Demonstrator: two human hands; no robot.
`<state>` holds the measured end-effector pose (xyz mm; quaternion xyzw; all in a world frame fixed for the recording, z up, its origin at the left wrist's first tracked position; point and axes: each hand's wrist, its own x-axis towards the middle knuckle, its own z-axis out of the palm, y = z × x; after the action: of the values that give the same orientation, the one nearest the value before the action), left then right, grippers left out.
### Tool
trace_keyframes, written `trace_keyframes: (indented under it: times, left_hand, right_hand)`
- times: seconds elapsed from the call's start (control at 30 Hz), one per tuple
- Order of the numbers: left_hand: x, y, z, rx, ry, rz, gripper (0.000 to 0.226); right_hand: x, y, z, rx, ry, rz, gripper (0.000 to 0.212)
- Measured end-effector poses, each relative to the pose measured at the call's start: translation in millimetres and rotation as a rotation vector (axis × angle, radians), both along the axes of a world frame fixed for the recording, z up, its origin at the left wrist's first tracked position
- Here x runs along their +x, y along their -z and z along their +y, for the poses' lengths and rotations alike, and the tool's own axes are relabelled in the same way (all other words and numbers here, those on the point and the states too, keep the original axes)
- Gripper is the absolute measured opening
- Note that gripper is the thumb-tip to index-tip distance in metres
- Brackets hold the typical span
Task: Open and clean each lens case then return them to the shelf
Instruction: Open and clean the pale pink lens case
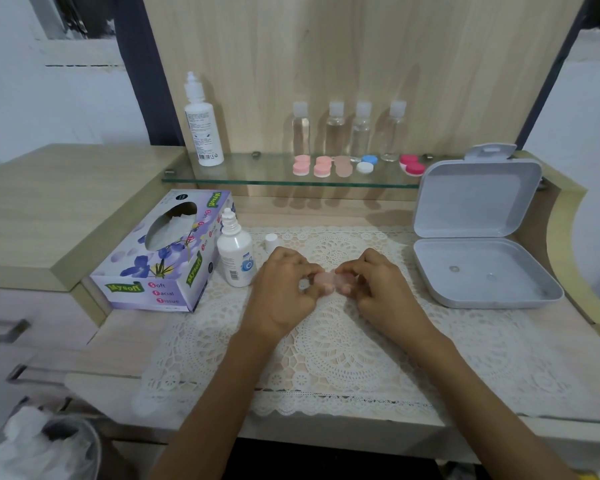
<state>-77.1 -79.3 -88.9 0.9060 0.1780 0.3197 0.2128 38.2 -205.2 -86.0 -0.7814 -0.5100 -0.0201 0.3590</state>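
— Hands?
— Head view: left hand (283, 289) and right hand (383, 287) both pinch a pale pink lens case (330, 280) between them, over the lace mat (326, 358).
— Lids on?
— Blurred; cannot tell. On the glass shelf (257, 180), other cases (340, 166) sit in a row.

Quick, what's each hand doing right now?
The left hand pinches one end of the small pale pink plastic lens case.
The right hand pinches the other end of the same case.
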Motion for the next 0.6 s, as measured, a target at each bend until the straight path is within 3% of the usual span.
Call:
trace_keyframes:
  times: [0.17, 0.3, 0.43, 0.6]
  left_hand:
    - [-0.8, -0.5, 0.3, -0.031, 0.005, 0.014, 0.029]
    - [-1.2, 1.4, 1.5, 0.085, 0.026, 0.093, 0.038]
    - [-1.4, 2.4, -0.1, 0.164, 0.057, 0.121, 0.03]
    - [-1.7, 0.9, 1.2, 0.127, 0.055, 0.107, 0.023]
  right_hand:
    - [-0.6, 0.6, 0.5, -0.003, -0.001, 0.0, 0.025]
    - [-1.0, 1.0, -0.2, 0.005, 0.005, 0.006, 0.024]
    - [-0.9, 0.5, -0.3, 0.004, 0.009, 0.011, 0.024]
    - [-1.4, 0.1, 0.0, 0.006, 0.006, 0.01, 0.024]
